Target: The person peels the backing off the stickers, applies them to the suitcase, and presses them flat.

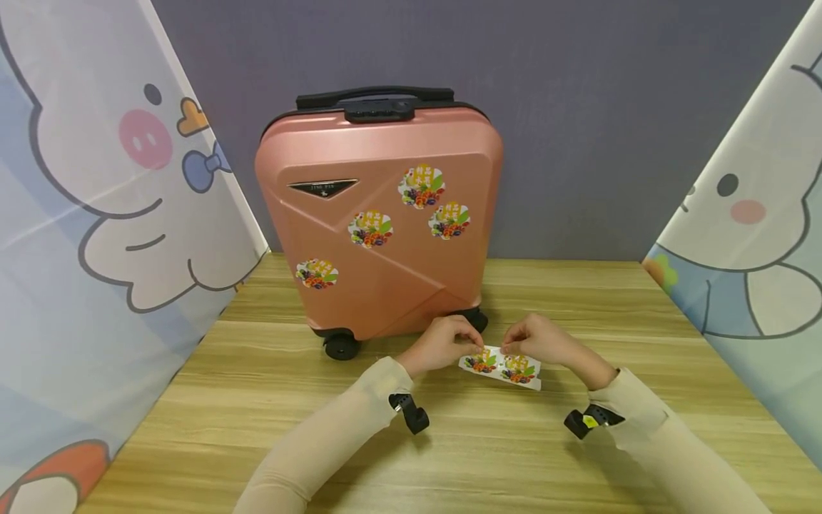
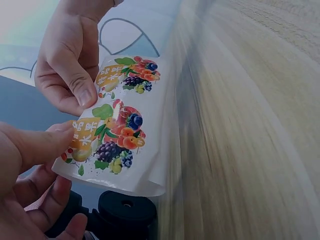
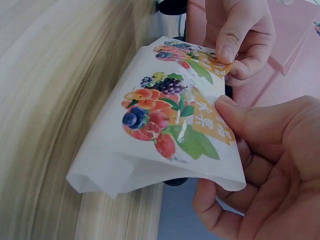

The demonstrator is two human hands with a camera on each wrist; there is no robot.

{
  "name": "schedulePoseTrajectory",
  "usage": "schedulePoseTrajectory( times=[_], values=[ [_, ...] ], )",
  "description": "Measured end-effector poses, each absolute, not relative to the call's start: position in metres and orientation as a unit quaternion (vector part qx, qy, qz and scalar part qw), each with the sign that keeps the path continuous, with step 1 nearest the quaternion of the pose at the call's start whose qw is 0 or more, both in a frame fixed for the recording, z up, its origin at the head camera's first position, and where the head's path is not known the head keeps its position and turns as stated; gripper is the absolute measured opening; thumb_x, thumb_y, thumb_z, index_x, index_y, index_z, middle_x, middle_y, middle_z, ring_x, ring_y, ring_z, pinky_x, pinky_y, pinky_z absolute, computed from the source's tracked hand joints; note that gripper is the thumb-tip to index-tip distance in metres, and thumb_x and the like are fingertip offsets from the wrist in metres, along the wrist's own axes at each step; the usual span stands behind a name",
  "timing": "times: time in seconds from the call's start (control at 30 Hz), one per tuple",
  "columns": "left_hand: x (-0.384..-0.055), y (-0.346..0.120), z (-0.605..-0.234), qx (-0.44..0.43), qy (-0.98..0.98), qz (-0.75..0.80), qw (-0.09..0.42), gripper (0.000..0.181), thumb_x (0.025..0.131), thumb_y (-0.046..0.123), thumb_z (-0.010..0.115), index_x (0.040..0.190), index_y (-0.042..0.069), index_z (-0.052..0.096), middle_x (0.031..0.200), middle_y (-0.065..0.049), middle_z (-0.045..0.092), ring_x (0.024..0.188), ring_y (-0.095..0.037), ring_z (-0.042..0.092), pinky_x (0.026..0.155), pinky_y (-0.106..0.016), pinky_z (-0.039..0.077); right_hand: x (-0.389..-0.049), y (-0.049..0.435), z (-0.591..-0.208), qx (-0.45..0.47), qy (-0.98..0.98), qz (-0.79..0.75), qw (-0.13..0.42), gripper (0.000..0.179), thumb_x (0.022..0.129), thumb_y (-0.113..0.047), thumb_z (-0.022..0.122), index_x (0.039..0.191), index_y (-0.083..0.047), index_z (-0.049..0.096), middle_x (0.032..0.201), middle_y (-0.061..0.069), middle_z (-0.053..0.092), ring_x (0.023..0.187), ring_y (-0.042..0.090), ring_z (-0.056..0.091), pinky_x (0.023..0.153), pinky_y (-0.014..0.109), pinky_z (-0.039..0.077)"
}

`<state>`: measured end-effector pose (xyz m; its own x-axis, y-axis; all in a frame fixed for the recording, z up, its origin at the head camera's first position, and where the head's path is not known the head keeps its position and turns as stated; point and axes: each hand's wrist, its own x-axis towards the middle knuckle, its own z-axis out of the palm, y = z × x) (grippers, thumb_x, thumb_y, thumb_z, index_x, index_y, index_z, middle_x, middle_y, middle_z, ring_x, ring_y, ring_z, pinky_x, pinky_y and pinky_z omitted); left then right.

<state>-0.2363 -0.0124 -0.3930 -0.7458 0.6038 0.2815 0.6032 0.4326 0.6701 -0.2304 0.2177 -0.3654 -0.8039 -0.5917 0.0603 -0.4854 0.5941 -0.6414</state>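
Observation:
Between both hands is a white sticker sheet (image 1: 499, 368) bearing two round fruit stickers with yellow lettering. My left hand (image 1: 443, 344) pinches its upper edge near one sticker, thumb on the printed face. Close beside it, my right hand (image 1: 542, 338) pinches the same edge by the other sticker. In the right wrist view the sheet's lower corner (image 3: 107, 175) curls over near the tabletop. Behind the hands stands an upright pink suitcase (image 1: 385, 285) with several matching fruit stickers, one of them a round sticker (image 1: 370, 229) near its middle.
The suitcase has a black top handle (image 1: 375, 93) and a black wheel (image 1: 341, 347) at its lower left. It stands on a wood-grain table (image 1: 578, 300) before a grey wall (image 1: 578, 128). Cartoon-printed cloths (image 1: 128, 235) flank the table. Both wrists wear black straps.

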Motion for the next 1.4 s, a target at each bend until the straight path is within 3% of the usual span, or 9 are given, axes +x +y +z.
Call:
schedulePoseTrajectory(
  times=[0.17,0.4,0.67,1.0,1.2,1.4],
  values=[
    [-0.236,-0.012,-0.392,0.361,0.85,0.382,-0.014,0.004,0.09,0.013,0.075,0.089,0.01,0.078,0.09,0.002,0.066,0.086,-0.011,0.058,0.076,-0.022,0.046,-0.231,0.214,-0.365,-0.28,0.898,-0.329,0.078,0.01,0.088,-0.005,0.071,0.082,-0.001,0.077,0.068,-0.002,0.069,0.048,0.005,0.037,0.049,0.022,0.034],
    [-0.231,-0.011,-0.391,0.358,0.867,0.344,-0.033,0.005,0.092,0.016,0.072,0.091,0.013,0.076,0.094,0.004,0.065,0.094,-0.014,0.056,0.097,-0.036,0.041,-0.229,0.21,-0.364,-0.254,0.904,-0.335,0.075,0.01,0.084,-0.006,0.072,0.076,-0.004,0.077,0.061,-0.002,0.066,0.045,0.005,0.03,0.048,0.022,0.03],
    [-0.227,-0.006,-0.398,0.378,0.876,0.289,-0.078,0.005,0.094,0.015,0.07,0.094,0.01,0.073,0.09,0.001,0.066,0.086,-0.014,0.055,0.08,-0.024,0.044,-0.228,0.211,-0.368,-0.251,0.901,-0.347,0.07,0.014,0.083,-0.002,0.072,0.069,-0.004,0.075,0.057,-0.003,0.065,0.043,0.002,0.025,0.046,0.019,0.023],
    [-0.224,-0.003,-0.401,0.371,0.873,0.311,-0.058,0.002,0.094,0.01,0.069,0.094,0.01,0.071,0.088,0.002,0.062,0.079,-0.006,0.057,0.067,-0.013,0.046,-0.228,0.21,-0.369,-0.239,0.903,-0.35,0.07,0.016,0.082,0.0,0.07,0.067,-0.005,0.073,0.049,-0.008,0.048,0.044,0.004,0.024,0.046,0.019,0.022],
    [-0.226,-0.008,-0.398,0.371,0.862,0.344,-0.024,0.006,0.092,0.008,0.071,0.092,0.013,0.072,0.09,0.002,0.067,0.079,-0.004,0.06,0.067,-0.015,0.047,-0.23,0.211,-0.369,-0.251,0.902,-0.343,0.071,0.016,0.083,0.0,0.071,0.067,-0.004,0.074,0.056,-0.003,0.063,0.045,0.004,0.024,0.047,0.02,0.025],
    [-0.231,-0.014,-0.394,0.372,0.841,0.392,0.02,0.004,0.093,0.01,0.07,0.093,0.011,0.073,0.087,0.002,0.071,0.073,-0.009,0.063,0.063,-0.018,0.048,-0.234,0.217,-0.37,-0.264,0.9,-0.338,0.072,0.01,0.085,0.0,0.071,0.077,0.0,0.077,0.07,0.003,0.071,0.047,0.005,0.04,0.048,0.022,0.036]
  ],
)
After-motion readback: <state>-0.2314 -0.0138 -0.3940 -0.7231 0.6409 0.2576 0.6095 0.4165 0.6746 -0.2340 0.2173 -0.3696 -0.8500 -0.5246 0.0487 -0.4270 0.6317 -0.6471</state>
